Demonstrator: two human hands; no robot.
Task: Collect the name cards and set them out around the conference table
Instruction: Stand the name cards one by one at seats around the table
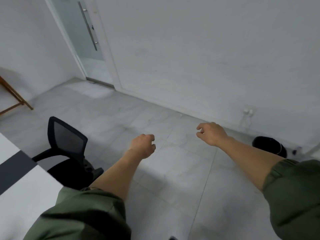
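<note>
No name card shows in this view. My left hand [143, 145] hangs out in front of me over the tiled floor, fingers loosely curled, holding nothing. My right hand [210, 133] is further right and a little farther out, also loosely curled and empty. A corner of the white conference table [22, 193] with a dark grey stripe fills the lower left, to the left of my left arm. Both arms wear green sleeves pushed up.
A black mesh office chair [67, 149] stands at the table's corner. A frosted glass door [83, 32] with a long metal handle is at the back left. A black bin [270, 147] sits by the white wall at right. A wooden frame [15, 97] stands far left.
</note>
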